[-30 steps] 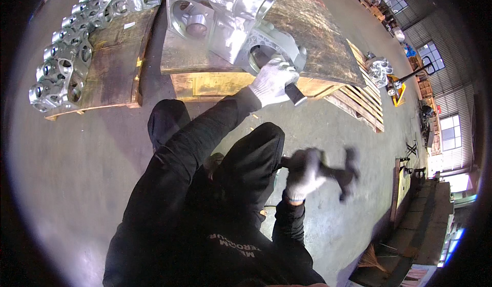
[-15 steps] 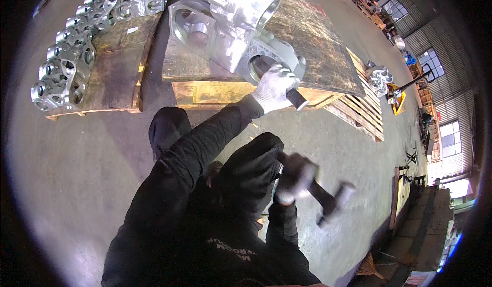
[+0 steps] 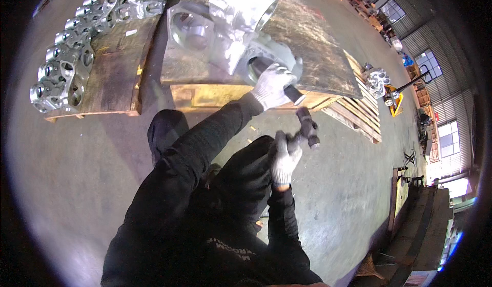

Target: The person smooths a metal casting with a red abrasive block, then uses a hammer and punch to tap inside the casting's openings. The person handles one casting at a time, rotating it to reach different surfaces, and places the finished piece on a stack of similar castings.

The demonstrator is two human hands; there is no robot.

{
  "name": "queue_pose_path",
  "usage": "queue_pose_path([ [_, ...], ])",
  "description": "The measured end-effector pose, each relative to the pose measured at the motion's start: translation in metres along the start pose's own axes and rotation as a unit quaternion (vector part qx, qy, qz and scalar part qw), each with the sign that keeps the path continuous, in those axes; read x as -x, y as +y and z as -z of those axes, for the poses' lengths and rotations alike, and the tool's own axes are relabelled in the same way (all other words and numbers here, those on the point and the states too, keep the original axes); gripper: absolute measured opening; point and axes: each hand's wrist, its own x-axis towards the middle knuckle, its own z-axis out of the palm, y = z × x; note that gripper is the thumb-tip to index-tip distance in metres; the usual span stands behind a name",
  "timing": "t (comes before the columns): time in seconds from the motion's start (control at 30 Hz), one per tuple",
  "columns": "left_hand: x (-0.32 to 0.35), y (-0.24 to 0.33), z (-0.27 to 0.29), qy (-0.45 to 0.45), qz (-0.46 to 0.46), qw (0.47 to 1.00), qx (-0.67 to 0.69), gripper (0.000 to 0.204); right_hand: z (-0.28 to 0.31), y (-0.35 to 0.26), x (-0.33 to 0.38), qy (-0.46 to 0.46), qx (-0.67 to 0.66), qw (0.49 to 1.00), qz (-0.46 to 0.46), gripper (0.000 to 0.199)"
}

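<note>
My left hand (image 3: 273, 86), in a pale knit work glove, is closed around a thick dark round bar (image 3: 294, 95). The bar's near end sticks out toward me; its far part reaches to the opening of a large silvery metal casting (image 3: 230, 41) with several ringed openings. Also gloved, my right hand (image 3: 285, 158) grips a hammer (image 3: 308, 128) by its handle. The hammer's dark head is just below the bar's near end, with a small gap between them. The casting rests on a worn wooden tabletop (image 3: 323, 56).
To the left, a low wooden pallet platform (image 3: 115, 77) bears several similar castings (image 3: 64, 56). A slatted pallet (image 3: 353, 114) lies right of the table, with a yellow pallet jack (image 3: 393, 102) and more metal parts (image 3: 376, 82) beyond. My knees are close below the table.
The hammer has swung up and leftward, from low right beside my knee to close by the bar's end. My left hand keeps its hold on the bar.
</note>
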Motion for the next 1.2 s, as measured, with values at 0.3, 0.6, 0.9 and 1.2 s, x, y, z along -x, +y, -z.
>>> queue_pose_path([
  [0.3,0.006,-0.004,-0.009,-0.012,-0.016,1.0,-0.012,0.032,0.018,0.011,0.001,0.053,-0.038,0.99,0.125,0.011],
  [0.6,0.006,-0.009,-0.015,-0.002,-0.022,0.999,-0.025,0.023,0.016,-0.003,0.0,0.023,-0.215,0.948,0.233,0.029],
  [0.9,0.003,-0.017,-0.009,-0.027,-0.017,0.999,-0.02,0.034,0.032,0.041,0.002,0.113,-0.08,0.99,0.024,0.024],
  [1.2,0.023,0.044,0.015,-0.278,-0.134,0.951,0.031,0.015,0.028,0.027,0.013,0.082,-0.124,0.988,0.034,0.017],
])
